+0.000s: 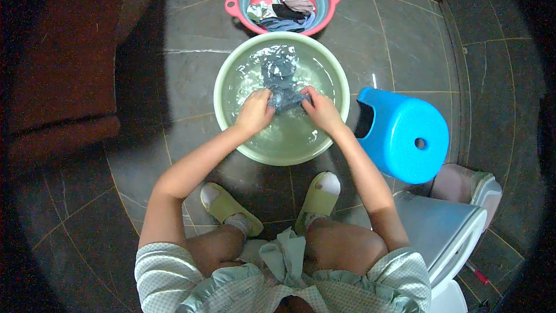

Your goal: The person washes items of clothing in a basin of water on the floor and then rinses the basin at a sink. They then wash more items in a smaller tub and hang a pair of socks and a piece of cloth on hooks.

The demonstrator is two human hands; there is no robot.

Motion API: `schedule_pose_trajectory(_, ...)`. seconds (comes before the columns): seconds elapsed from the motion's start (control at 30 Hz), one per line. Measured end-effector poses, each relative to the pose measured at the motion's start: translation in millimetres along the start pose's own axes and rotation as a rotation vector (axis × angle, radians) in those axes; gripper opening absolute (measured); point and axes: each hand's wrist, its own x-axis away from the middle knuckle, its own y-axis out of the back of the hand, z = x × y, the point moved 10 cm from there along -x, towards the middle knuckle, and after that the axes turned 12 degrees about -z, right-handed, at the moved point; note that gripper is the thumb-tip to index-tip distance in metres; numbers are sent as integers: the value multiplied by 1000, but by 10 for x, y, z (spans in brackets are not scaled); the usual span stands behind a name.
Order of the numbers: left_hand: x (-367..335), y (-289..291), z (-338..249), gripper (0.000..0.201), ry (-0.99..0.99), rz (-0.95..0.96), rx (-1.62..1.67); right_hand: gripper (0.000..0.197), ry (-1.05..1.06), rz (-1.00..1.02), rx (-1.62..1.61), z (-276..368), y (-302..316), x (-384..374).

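Observation:
A round pale-green basin [282,155] full of water stands on the floor in front of my feet. In it lies a wet grey-blue cloth garment [281,72], partly under the surface, its exact kind hard to make out. My left hand [256,110] is closed on the near left part of the garment. Across from it, my right hand [320,109] pinches the garment's right edge. A short stretch of cloth spans the gap between both hands, just at the water's surface.
Beyond the basin, almost touching it, is a pink and grey-blue tub [233,4] holding several crumpled clothes [288,11]. A blue plastic stool [414,133] lies to the right. Nearer right stand a lidded bin [425,226] and a greyish container [457,182]. Dark brown furniture [63,52] fills the left.

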Motion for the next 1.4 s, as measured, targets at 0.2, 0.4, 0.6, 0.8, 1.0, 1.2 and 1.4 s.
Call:
schedule_pose_trajectory(0.2,-48,-366,693,10,721,-68,909,29,-301,-1,-624,-434,-200,-216)
schedule_pose_trajectory(0.4,28,-340,1029,37,636,-141,374,41,-88,-106,213,-141,-28,-289)
schedule_pose_trajectory(0.6,-41,-199,812,35,615,3,50,35,-81,-248,-86,-335,19,-387)
schedule_pose_trajectory(0.8,170,-499,540,21,1114,126,984,21,-104,-183,-649,183,-151,-232)
schedule_pose_trajectory(1.0,60,-446,235,10,1044,-206,1174,20,-3,-427,-477,570,-40,-64)
schedule_pose_trajectory(1.2,296,-412,33,14,924,80,1140,24,5,-412,-244,393,199,-223)
schedule_pose_trajectory(1.4,489,-232,630,12,922,-151,853,31,150,-141,-12,500,257,-502)
